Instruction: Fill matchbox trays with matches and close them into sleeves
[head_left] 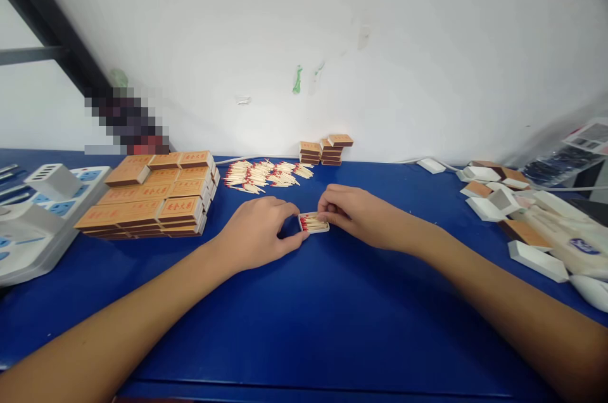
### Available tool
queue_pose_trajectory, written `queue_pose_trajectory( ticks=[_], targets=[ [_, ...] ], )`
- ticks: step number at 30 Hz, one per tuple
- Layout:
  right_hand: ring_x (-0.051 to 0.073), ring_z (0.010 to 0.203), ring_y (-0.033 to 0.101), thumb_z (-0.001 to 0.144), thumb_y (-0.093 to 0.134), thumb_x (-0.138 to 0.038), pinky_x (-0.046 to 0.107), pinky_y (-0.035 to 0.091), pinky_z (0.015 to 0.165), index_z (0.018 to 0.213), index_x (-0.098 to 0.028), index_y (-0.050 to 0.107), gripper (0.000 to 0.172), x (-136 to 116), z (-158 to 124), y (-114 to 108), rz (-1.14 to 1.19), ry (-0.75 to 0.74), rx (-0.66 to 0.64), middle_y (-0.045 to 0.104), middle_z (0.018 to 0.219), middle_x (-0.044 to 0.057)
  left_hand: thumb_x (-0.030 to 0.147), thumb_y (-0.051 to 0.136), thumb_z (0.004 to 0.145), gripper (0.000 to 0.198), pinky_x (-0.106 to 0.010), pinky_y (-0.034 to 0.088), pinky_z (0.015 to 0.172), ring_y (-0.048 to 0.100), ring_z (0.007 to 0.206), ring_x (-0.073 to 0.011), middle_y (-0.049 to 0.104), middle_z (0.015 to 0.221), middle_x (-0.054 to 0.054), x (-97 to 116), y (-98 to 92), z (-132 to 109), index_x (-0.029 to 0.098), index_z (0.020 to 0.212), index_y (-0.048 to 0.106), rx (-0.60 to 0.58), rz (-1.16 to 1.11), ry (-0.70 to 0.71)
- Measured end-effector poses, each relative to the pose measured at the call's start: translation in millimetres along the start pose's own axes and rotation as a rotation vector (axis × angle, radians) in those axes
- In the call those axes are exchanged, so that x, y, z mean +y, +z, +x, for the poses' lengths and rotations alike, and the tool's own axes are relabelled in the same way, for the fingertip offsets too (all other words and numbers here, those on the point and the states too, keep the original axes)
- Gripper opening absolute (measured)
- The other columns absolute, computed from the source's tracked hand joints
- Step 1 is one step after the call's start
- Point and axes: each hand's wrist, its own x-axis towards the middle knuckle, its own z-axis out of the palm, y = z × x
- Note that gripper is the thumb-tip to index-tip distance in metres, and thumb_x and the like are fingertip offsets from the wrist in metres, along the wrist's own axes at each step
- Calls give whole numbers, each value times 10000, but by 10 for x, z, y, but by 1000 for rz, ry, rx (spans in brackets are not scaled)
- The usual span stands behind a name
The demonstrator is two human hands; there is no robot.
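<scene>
A small white matchbox tray [319, 230] lies on the blue table in front of me, with red-headed matches [312, 222] in it. My left hand [259, 232] holds the tray's left end, thumb at the near corner and forefinger at the far one. Over the right end, my right hand [349, 213] has its fingers pinched together on the tail ends of the matches; its fingertips are partly hidden. Beyond my left hand, a loose pile of matches [256, 173] is spread on the table, most heads toward the left or toward me.
Stacked matchboxes [156, 194] stand at left, beside a white power strip [71, 225] with plugs. A few more matchboxes [325, 151] are piled against the wall [403, 61]. On the right lie empty white trays [536, 260], brown sleeves [525, 233] and a plastic package [565, 232].
</scene>
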Motion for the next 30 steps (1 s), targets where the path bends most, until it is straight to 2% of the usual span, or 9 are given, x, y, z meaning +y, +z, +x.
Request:
queue_pose_trajectory(
  ticks=[4,10,17,26,30],
  targets=[
    [180,837,567,1086,458,-366,329,424,740,938,-218,580,243,-24,-14,8,6,6,-10,634,1007,49,429,674,953,313,-328,462,688,649,761,-206,693,824,-36,0,0,-1,199,1149,750,-7,4,1],
    [169,852,582,1044,543,-299,308,436,747,1005,-222,635,127,-94,-21,24,69,-52,29,626,1008,45,428,673,956,303,-327,456,686,646,758,-205,684,813,-29,-1,1,3,201,1143,750,6,9,11],
    [169,805,566,1061,508,-337,319,421,722,949,-218,649,217,-69,-6,9,25,-29,27,624,962,45,438,660,964,315,-339,479,710,656,776,-214,693,832,-39,-1,-1,6,195,1143,746,-1,3,10],
    [191,832,582,1062,486,-351,333,435,738,924,-216,611,230,-67,-7,25,11,-12,1,647,972,65,438,659,964,316,-333,477,714,658,784,-218,697,843,-44,5,-7,1,198,1152,745,-12,-3,0],
    [191,842,582,1067,446,-292,334,438,746,937,-209,603,220,-88,1,31,0,-13,-4,637,1014,75,446,656,967,325,-335,476,707,657,779,-219,695,842,-43,0,0,0,199,1157,745,-16,-7,4]
  ],
)
